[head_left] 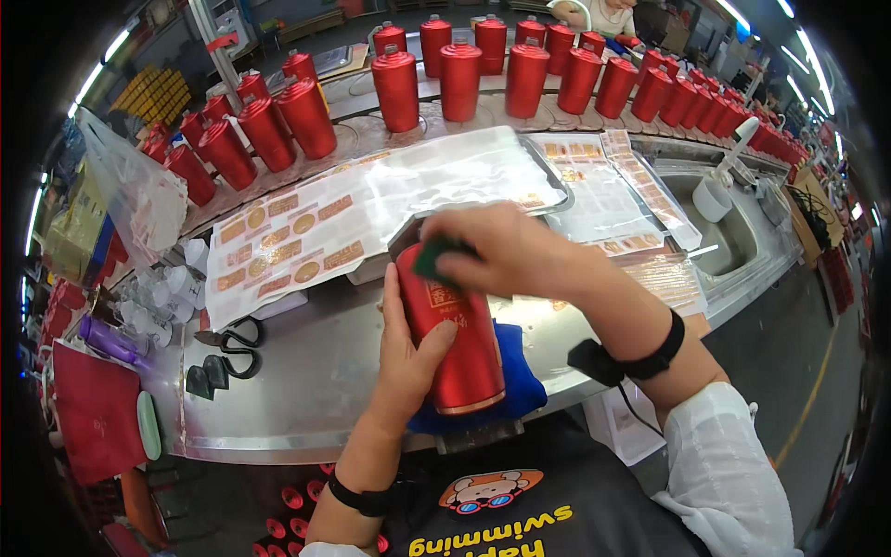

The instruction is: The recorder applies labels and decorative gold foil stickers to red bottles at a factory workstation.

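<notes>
A red bottle (471, 371) with gold lettering lies tilted over a blue cloth (524, 371) at the near edge of the metal bench. My left hand (408, 357) is wrapped round its left side, thumb across the front. In my right hand (506, 246) is a dark green flat piece (432, 260), pressed against the bottle's upper part beside the gold design. The fingers hide part of this piece and the bottle's top end. Sheets of gold and red decals (306, 241) are spread just beyond my hands.
Black scissors (243, 351) and dark green pieces (206, 379) lie at the left. Red bottles (460, 82) line the curved conveyor at the back. A sink (733, 246) with a white cup (712, 199) is at the right. Another person (603, 17) sits beyond the conveyor.
</notes>
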Demonstrator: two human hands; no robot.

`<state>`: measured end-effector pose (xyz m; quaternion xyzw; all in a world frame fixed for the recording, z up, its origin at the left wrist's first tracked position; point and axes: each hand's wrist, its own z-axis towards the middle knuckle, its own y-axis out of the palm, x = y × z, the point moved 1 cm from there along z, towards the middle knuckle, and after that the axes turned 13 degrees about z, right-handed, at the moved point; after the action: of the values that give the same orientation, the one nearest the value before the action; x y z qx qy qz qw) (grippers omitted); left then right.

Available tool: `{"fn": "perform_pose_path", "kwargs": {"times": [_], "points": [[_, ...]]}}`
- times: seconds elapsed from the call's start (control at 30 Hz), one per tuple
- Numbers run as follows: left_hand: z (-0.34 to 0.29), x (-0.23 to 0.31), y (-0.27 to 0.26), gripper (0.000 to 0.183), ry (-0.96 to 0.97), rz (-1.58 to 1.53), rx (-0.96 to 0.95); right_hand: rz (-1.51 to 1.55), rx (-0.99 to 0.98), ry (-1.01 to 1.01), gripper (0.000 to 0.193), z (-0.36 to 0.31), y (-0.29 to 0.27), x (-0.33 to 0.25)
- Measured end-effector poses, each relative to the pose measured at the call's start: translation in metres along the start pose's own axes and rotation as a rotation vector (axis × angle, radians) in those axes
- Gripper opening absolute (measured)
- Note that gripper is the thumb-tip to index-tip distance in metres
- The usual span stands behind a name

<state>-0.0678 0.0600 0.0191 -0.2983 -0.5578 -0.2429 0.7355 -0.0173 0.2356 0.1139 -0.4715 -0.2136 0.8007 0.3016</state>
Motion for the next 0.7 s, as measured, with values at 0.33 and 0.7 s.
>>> {"fn": "perform_pose_path", "kwargs": {"times": [0.33,0.7], "points": [[-0.052,-0.005,-0.011,0.114,0.188,0.328,-0.123,-0.006,0.044,-0.090,0.014,-0.032,0.003,-0.004],[-0.072,-0.011,-0.012,0.111,0.268,0.685,-0.029,-0.164,0.017,-0.307,0.018,-0.038,0.014,-0.011]]}}
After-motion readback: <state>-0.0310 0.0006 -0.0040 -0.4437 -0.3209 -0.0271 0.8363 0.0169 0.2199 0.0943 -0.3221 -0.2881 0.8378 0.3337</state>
